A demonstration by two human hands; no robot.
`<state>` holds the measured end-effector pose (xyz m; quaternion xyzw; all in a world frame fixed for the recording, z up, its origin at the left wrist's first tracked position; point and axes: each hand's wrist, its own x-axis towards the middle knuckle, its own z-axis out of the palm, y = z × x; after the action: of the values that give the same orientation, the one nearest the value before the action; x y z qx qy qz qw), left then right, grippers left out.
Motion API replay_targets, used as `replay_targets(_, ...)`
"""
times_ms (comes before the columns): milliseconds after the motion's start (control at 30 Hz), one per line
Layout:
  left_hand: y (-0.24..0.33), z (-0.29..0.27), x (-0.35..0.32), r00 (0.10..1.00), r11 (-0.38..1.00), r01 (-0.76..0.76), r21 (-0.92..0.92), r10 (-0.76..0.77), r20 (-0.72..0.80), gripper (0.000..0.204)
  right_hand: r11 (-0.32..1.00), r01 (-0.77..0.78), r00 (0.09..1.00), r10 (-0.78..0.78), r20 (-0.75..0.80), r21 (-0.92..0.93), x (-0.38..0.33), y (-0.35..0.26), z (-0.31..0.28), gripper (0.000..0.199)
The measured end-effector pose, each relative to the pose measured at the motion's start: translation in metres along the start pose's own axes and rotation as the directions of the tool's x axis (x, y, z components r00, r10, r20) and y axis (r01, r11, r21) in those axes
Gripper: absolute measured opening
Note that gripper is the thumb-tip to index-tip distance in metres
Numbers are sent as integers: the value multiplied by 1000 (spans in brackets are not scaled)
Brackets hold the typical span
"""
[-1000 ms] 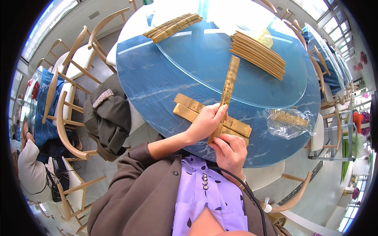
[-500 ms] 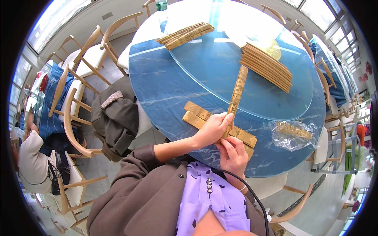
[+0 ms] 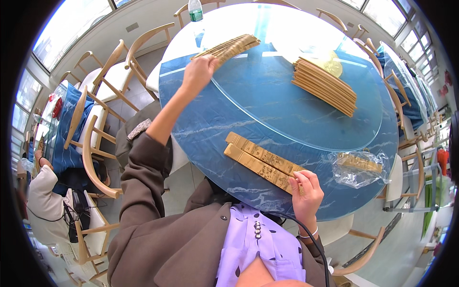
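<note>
My left hand (image 3: 200, 74) reaches to the far left of the table, fingers closed at the near edge of a stack of long, gold printed strips (image 3: 232, 48). Its fingertips are partly hidden there. Close to me, two more gold printed strips (image 3: 265, 165) lie side by side at a slant. My right hand (image 3: 307, 191) is at their right end, thumb and fingers pinched together over it. Whatever lies between those fingertips is too small to make out. A fanned stack of narrow brown strips (image 3: 325, 87) lies at the far right.
A clear plastic bag (image 3: 359, 168) with a gold item inside lies to the right. The round table (image 3: 191, 129) has a glass top over a blue cloth. A bottle (image 3: 195, 12) stands at the back left. Wooden chairs (image 3: 91, 148) surround it; another person (image 3: 45, 196) sits far left.
My left hand has left the long gold strip held upright between both hands and moved to the far-left stack. That strip is gone from between them; my right hand has shifted right.
</note>
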<state>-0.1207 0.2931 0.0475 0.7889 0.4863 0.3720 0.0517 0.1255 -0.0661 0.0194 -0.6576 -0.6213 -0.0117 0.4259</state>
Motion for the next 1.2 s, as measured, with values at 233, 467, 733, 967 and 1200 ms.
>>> replay_targets(233, -66, 34, 66, 998, 997, -55, 51, 55, 8, 29, 996, 70, 993, -65, 103, -55, 13, 6, -10, 14)
replay_targets(467, -92, 68, 81, 991, 987, -123, 105, 127, -33, 26, 991, 111, 973, -92, 212, -76, 38, 15, -21, 12)
replay_targets(733, -92, 71, 81, 970, 947, -220, 233, 238, -54, 23, 976, 116, 974, -75, 215, -185, 112, 62, -18, 14)
replay_targets(967, -75, 57, 72, 960, 932, -214, 294, 256, -114, 24, 900, 201, 979, -166, 121, -386, 180, 129, 21, 14)
replay_targets(1200, 25, 25, -13, 948, 949, -316, -27, 314, -39, 20, 829, 228, 973, -211, 92, -511, 213, 176, 49, 16)
